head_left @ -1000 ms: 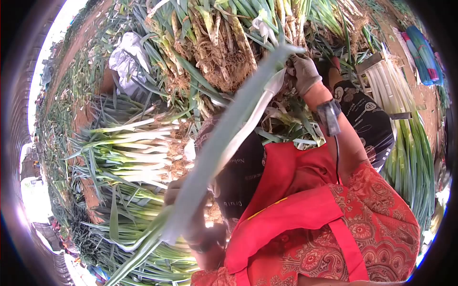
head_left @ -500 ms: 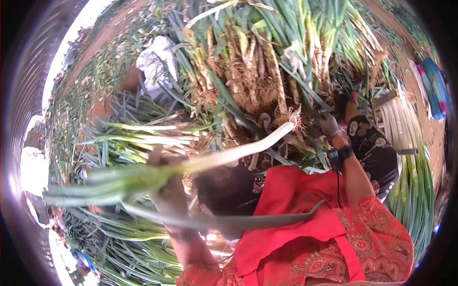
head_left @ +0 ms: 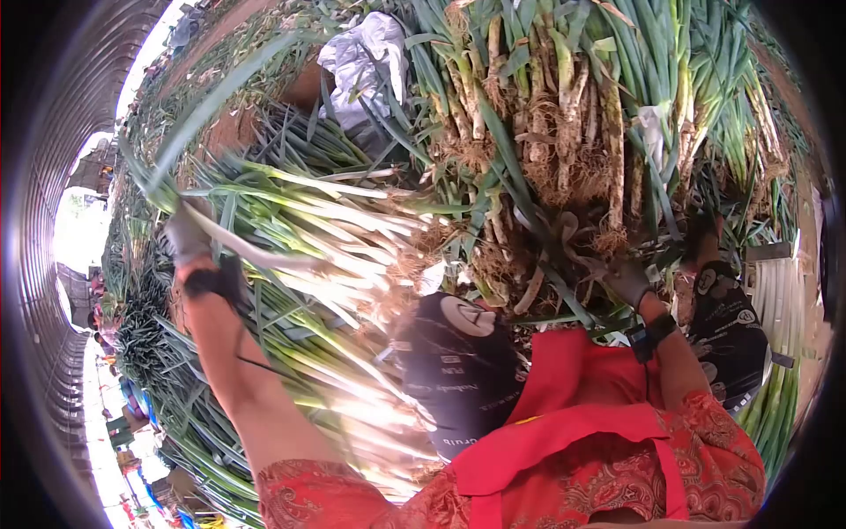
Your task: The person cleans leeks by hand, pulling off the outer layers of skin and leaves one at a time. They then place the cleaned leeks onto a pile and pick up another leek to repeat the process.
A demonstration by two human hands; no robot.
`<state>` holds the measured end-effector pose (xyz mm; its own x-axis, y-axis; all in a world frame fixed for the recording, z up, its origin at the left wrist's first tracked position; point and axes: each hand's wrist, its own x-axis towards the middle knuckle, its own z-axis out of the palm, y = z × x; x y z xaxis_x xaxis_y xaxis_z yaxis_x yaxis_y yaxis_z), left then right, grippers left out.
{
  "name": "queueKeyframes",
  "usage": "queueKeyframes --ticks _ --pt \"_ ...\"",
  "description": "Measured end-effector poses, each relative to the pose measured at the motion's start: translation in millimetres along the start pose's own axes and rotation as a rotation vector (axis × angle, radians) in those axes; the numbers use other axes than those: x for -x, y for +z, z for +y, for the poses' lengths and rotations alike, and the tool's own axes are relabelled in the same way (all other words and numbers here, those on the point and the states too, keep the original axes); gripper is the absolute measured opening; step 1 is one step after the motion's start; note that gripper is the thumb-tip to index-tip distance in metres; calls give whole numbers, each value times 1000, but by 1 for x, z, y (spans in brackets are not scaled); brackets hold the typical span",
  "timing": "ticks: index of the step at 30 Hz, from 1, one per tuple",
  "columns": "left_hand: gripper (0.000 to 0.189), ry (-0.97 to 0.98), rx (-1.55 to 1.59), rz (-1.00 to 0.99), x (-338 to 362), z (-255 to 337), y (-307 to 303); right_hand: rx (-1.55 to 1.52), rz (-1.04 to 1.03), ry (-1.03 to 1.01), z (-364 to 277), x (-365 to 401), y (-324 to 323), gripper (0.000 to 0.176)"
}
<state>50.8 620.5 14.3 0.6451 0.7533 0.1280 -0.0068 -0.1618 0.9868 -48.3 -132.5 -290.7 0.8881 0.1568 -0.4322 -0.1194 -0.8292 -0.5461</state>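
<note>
head view: far left, the left hand [head_left: 183, 236], farther out than a moment ago, has fingers wrapped round a green onion [head_left: 256, 253], now well apart from the right hand [head_left: 627, 282] and over a pile of pale stalks [head_left: 352, 220]. then a white sack [head_left: 361, 66], dark-clad knee [head_left: 463, 353], and rooty bunches [head_left: 564, 115] crowding the right hand, its grasp impossible to tell.

I record the left arm [head_left: 233, 370] extended well out to the left, nearly straight, the left hand [head_left: 187, 238] at its end with fingers curled closed. The right arm [head_left: 680, 357] sits closer in, the right hand [head_left: 627, 282] pointing forward; I cannot verify its finger closure.
</note>
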Motion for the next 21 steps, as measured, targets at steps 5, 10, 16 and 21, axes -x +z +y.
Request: queueKeyframes --ticks 5,10,16,21 --pt "33 1 -229 189 104 -159 -20 214 -266 -358 -23 -3 19 35" --pt "47 -103 -66 136 100 -217 -52 197 -373 -202 -59 6 7 34" --pt "40 -105 -272 18 -20 -255 -81 95 -334 -304 -141 -17 -39 36" --pt "57 263 -874 58 30 -270 -38 -134 -180 -252 -228 -71 -110 31"
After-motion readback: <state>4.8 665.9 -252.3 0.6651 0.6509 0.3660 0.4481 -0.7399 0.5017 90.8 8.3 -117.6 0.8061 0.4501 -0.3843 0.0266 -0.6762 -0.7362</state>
